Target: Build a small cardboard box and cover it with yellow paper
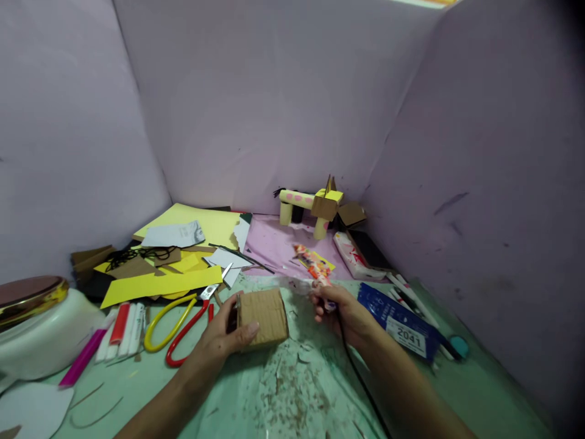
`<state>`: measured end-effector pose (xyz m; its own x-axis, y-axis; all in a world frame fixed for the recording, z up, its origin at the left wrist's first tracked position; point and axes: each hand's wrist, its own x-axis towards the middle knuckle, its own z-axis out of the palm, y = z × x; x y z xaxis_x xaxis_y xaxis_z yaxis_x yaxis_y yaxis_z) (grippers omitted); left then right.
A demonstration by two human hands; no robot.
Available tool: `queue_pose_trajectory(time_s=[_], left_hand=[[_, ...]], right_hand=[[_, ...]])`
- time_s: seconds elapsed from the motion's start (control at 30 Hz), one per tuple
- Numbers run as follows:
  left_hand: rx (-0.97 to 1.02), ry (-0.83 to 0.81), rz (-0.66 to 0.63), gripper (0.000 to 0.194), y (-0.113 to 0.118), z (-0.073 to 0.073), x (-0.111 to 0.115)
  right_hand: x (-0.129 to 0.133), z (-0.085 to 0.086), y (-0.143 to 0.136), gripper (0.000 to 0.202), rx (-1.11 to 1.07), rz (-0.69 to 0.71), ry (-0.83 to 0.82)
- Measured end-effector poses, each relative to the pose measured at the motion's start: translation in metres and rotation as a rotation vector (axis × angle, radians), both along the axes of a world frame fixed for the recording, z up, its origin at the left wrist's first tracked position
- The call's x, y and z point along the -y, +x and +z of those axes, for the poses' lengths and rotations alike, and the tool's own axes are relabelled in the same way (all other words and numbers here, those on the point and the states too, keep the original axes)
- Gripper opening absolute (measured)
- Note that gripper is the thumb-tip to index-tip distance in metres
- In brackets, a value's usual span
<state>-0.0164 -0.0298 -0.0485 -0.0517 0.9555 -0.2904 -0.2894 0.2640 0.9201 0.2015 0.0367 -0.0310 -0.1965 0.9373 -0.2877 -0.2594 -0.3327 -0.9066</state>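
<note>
A small brown cardboard box is in my left hand, the thumb on its front face and the fingers behind its left side. My right hand is closed around a corded tool with a colourful patterned body, likely a glue gun; its tip points up and left and is blurred. A black cord runs from it down toward the front edge. The tool is to the right of the box, apart from it. Behind stands a yellow cardboard animal figure with pink spots and a brown box head.
Scissors with red and yellow handles lie left of the box. Yellow paper and scraps pile behind them. Markers and a white jar are at left. A blue pouch and a phone are at right.
</note>
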Motion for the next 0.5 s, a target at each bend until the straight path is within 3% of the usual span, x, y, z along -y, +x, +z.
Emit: queue_pose_trajectory(time_s=[0.17,0.33,0.5], left_hand=[[-0.041,0.028,-0.022,0.092,0.001,0.0,0.001],[0.049,0.07,-0.085,0.099,0.006,-0.004,0.006],[0.312,-0.094,-0.012,0.06,0.009,0.004,0.004]], right_hand=[[0.017,0.009,-0.012,0.036,0.024,-0.049,0.13],[0.033,-0.001,-0.028,0.051,0.079,0.025,0.159],[0.037,-0.016,-0.031,0.051,0.039,0.018,0.208]])
